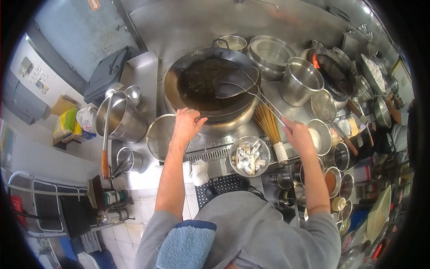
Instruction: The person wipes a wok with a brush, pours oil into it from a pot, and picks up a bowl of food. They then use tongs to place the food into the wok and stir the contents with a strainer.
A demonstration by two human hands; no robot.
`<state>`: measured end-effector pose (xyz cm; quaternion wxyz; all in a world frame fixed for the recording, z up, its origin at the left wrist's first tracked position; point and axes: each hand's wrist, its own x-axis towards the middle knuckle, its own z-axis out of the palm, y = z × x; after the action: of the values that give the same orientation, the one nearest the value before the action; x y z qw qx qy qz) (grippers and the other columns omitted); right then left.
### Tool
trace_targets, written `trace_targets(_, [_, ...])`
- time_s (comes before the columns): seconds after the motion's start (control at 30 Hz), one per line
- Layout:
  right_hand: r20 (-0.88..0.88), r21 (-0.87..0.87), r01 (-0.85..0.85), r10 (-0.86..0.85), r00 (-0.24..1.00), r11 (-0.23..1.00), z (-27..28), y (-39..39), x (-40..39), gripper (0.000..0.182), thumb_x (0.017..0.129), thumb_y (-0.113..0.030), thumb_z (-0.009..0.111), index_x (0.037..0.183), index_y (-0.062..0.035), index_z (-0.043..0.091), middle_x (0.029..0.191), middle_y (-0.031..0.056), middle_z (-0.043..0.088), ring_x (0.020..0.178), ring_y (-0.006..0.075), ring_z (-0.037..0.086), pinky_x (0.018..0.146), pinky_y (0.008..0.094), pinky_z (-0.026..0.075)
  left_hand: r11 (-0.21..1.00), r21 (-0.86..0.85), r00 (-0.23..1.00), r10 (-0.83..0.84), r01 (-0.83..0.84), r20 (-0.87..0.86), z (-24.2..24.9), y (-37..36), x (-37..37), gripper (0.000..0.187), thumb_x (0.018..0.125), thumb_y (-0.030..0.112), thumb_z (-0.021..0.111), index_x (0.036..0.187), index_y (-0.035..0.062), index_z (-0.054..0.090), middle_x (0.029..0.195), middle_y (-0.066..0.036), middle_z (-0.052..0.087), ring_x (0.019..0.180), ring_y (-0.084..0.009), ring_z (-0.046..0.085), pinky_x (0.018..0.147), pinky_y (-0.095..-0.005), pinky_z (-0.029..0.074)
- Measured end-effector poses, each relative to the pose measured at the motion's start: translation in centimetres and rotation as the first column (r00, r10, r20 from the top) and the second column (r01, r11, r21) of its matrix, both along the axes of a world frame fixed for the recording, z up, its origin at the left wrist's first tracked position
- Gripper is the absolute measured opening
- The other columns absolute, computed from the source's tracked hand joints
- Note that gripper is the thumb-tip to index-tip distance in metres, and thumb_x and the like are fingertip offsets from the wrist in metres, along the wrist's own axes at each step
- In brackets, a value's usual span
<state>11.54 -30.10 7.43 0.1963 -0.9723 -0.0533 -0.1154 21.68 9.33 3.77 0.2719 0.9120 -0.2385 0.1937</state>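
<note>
A large wok (172,85) on the range holds dark oil (197,80). My left hand (188,123) is closed at its near rim, over what looks like a near handle largely hidden by my fingers. Wrapped round a long metal handle, my right hand (298,134) holds a wire skimmer (237,93), whose round head dips over the oil. Between my arms sits a metal bowl (249,156) of pale, coated-looking pieces. Beside it, a bamboo wok brush (268,125) leans near my right hand. Under my left wrist lies a round strainer (154,141).
At left, a tall pot (130,121) has a wooden-handled ladle (105,157) across it. A deep steel pot (302,80) and stacked basins (271,49) stand right of the wok. Several sauce containers (332,179) line the right. Another person's arm (395,112) shows at far right.
</note>
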Motion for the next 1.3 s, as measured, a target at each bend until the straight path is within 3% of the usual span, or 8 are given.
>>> trace_targets(0.23, [-0.095,0.183,0.056,-0.039,0.995,0.982,-1.2,3.7,2.2,0.036,0.088,-0.016,0.068,0.124,-0.0087,0.066,0.101,0.0264,0.067,0.095,0.0421,0.065,0.083,0.0445,0.052,1.000,0.004,1.000,0.004,-0.004,0.002,0.1,-0.1,-0.1,0.027,0.075,0.021,0.080,0.067,0.0035,0.061,0.068,-0.007,0.062,0.075,-0.0302,0.058,0.078,-0.0434,0.044])
trace_targets(0.33, [0.032,0.217,0.015,-0.023,0.999,0.976,-3.9,4.8,3.4,0.035,0.087,-0.020,0.069,0.121,-0.0095,0.067,0.093,0.0257,0.067,0.087,0.0431,0.065,0.078,0.0484,0.052,1.000,0.011,1.000,0.010,-0.010,0.007,0.0,-0.2,-0.2,0.027,0.075,0.021,0.080,0.067,0.0036,0.061,0.068,-0.007,0.062,0.075,-0.0300,0.058,0.078,-0.0435,0.044])
trace_targets(0.7, [-0.075,0.411,-0.014,0.049,0.996,0.911,-5.5,8.7,5.5,0.038,0.090,-0.022,0.067,0.126,-0.0108,0.065,0.094,0.0270,0.067,0.091,0.0421,0.065,0.081,0.0450,0.052,1.000,-0.016,1.000,0.012,-0.012,0.015,0.1,-0.2,-0.2,0.025,0.074,0.020,0.081,0.068,0.0046,0.061,0.069,-0.007,0.062,0.075,-0.0296,0.058,0.078,-0.0432,0.044])
trace_targets(0.8, [-0.144,0.375,-0.006,0.065,0.987,0.927,-3.9,9.4,4.5,0.042,0.088,-0.017,0.070,0.128,-0.0086,0.063,0.102,0.0263,0.067,0.090,0.0388,0.068,0.081,0.0394,0.052,1.000,-0.007,1.000,0.017,-0.017,0.007,0.3,-0.3,-0.4,0.023,0.074,0.019,0.080,0.069,0.0040,0.063,0.068,-0.007,0.062,0.076,-0.0299,0.058,0.079,-0.0428,0.044])
trace_targets(0.9, [-0.192,0.366,-0.004,0.080,0.978,0.931,-2.6,9.3,3.3,0.041,0.090,-0.022,0.067,0.128,-0.0107,0.063,0.087,0.0277,0.066,0.083,0.0424,0.065,0.076,0.0457,0.051,1.000,0.002,1.000,0.023,-0.023,0.000,0.4,-0.3,-0.4,0.020,0.074,0.018,0.079,0.071,0.0027,0.066,0.068,-0.009,0.063,0.075,-0.0303,0.058,0.079,-0.0420,0.044])
trace_targets(1.1, [-0.106,0.349,-0.103,0.149,0.983,0.932,-2.7,7.5,1.3,0.041,0.088,-0.019,0.068,0.127,-0.0067,0.063,0.089,0.0282,0.066,0.083,0.0437,0.065,0.074,0.0468,0.051,1.000,0.005,1.000,0.013,-0.013,0.014,0.3,-0.3,-0.3,0.021,0.075,0.018,0.078,0.070,0.0029,0.065,0.067,-0.008,0.063,0.073,-0.0300,0.058,0.079,-0.0418,0.044])
trace_targets(1.2, [-0.092,0.338,-0.102,0.140,0.986,0.936,-1.7,6.9,-0.2,0.040,0.087,-0.017,0.070,0.126,-0.0082,0.064,0.094,0.0255,0.068,0.080,0.0391,0.067,0.076,0.0407,0.052,1.000,0.006,1.000,0.014,-0.014,0.020,0.3,-0.3,-0.4,0.020,0.075,0.017,0.078,0.070,0.0032,0.064,0.067,-0.008,0.062,0.073,-0.0297,0.058,0.080,-0.0415,0.044])
trace_targets(1.3, [-0.150,0.287,-0.075,0.122,0.981,0.955,-0.7,5.9,-1.5,0.040,0.087,-0.016,0.069,0.126,-0.0086,0.064,0.094,0.0256,0.068,0.081,0.0394,0.067,0.076,0.0408,0.052,1.000,0.001,1.000,0.013,-0.013,0.028,0.3,-0.4,-0.5,0.020,0.075,0.017,0.078,0.071,0.0033,0.064,0.067,-0.008,0.062,0.073,-0.0295,0.058,0.081,-0.0414,0.043])
